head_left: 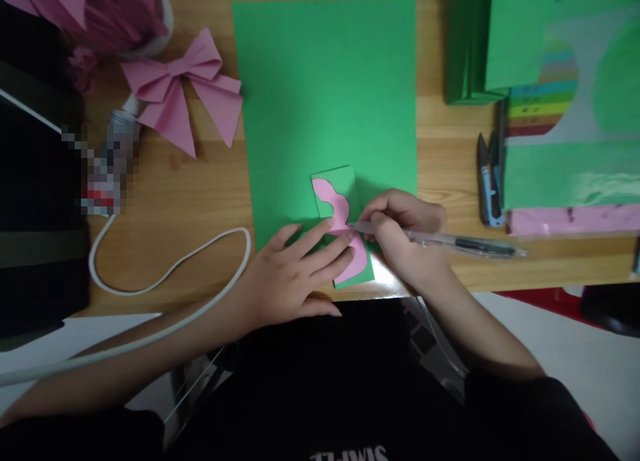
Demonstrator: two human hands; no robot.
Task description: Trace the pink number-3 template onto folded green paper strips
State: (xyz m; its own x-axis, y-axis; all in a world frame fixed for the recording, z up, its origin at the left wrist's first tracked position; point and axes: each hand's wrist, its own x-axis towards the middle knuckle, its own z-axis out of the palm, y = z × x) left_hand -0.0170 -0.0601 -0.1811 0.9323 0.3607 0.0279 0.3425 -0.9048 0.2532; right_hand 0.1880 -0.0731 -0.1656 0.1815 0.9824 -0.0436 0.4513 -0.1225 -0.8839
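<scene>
Black shirt (320, 374) with pale lettering fills the bottom of the view, closest to the camera. Beyond it stretches a wood-grained worktop (190, 194). On that lies a large green sheet (325, 94), its near edge partly under the hands. Green packages (575, 174) occupy the right side, and a pink bow (175, 68) sits to the left, its right tail meeting the sheet's edge. The left grip (300, 268) is spread flat, fingers apart, clasping nothing; its fingertips press on the smaller pieces. Those are a narrow green card (343, 178), over the lower part of the sheet, and a curvy pink cutout (340, 204) on top of the card. The right grip (403, 231) is closed around a clear pen (465, 243), tip at the cutout's right edge. Blue-handled snips (490, 188) rest beside the packages.
</scene>
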